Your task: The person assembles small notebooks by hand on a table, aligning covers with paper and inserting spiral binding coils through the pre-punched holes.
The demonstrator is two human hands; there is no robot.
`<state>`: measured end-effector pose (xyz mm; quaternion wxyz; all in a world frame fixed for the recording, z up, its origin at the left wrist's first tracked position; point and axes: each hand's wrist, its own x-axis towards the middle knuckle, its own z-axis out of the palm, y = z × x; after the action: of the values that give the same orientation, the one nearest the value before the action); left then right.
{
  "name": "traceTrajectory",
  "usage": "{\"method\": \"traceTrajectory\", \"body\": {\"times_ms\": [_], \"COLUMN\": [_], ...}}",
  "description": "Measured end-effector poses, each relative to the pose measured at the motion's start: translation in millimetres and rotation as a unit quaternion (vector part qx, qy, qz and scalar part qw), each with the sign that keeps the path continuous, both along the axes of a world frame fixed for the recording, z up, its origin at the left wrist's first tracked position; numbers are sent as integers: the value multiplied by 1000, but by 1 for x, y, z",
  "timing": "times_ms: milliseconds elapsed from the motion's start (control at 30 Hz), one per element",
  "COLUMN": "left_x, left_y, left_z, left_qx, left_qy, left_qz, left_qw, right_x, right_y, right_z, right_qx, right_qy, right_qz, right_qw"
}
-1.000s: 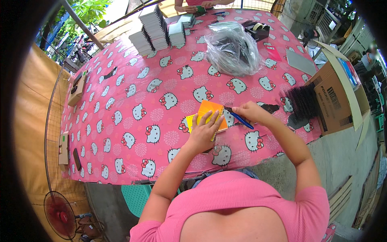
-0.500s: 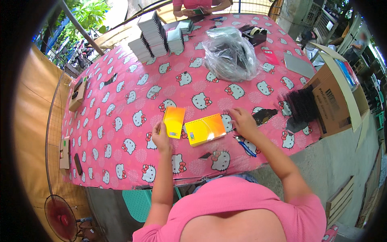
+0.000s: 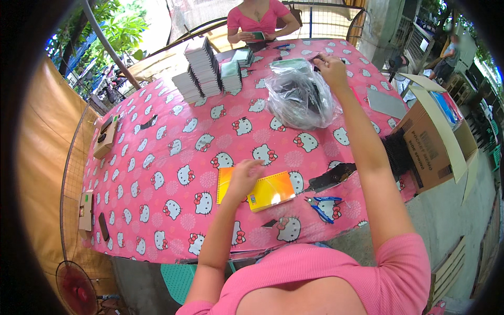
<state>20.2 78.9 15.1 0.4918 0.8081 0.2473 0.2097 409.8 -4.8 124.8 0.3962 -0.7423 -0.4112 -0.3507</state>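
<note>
Two yellow-orange notepads lie side by side near the front of the table: the left notepad (image 3: 223, 181) and the thicker-looking right notepad (image 3: 275, 191). Across their inner edges rests my left hand (image 3: 244, 179), fingers stretched to the right and covering part of both. My right arm reaches far over the table. Its hand (image 3: 332, 71) is at the black tape dispenser, most of which it hides, just behind the clear plastic bag (image 3: 299, 97) of dark contents. The right fingers are bent together by something dark; what they grip is unclear. Blue-handled pliers (image 3: 321, 208) lie right of the notepads.
Tall stacks of spiral notebooks (image 3: 202, 68) stand at the far left. A cardboard box (image 3: 433, 139) and black spiral coils (image 3: 395, 152) are at the right edge. Opposite sits a person in pink (image 3: 257, 21), holding a small dark notebook. A grey sheet (image 3: 386, 104) lies at right.
My right hand has moved from beside the right notepad to the far side by the tape dispenser. My left hand has shifted right, from the left notepad's edge onto both notepads.
</note>
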Motion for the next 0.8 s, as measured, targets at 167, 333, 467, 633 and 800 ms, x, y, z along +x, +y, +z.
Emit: {"method": "traceTrajectory", "body": {"times_ms": [167, 333, 467, 633, 800], "left_x": [13, 12, 14, -6, -18], "left_y": [-9, -4, -17, -34, -44], "left_z": [-14, -18, 4, 37, 21], "left_qx": [126, 58, 119, 119, 249], "left_qy": [239, 197, 120, 73, -22], "left_qz": [-119, -79, -59, -44, -24], "left_qw": [956, 976, 984, 989, 968], "right_x": [-60, -88, -97, -108, -209], "right_y": [-77, -199, -239, -233, -160], "right_z": [-30, -145, -183, -163, -110], "right_qx": [-49, -336, -327, -235, -149], "right_qy": [99, 243, 312, 285, 291], "right_qz": [18, -169, -195, -154, 217], "right_qw": [994, 894, 871, 916, 920]}}
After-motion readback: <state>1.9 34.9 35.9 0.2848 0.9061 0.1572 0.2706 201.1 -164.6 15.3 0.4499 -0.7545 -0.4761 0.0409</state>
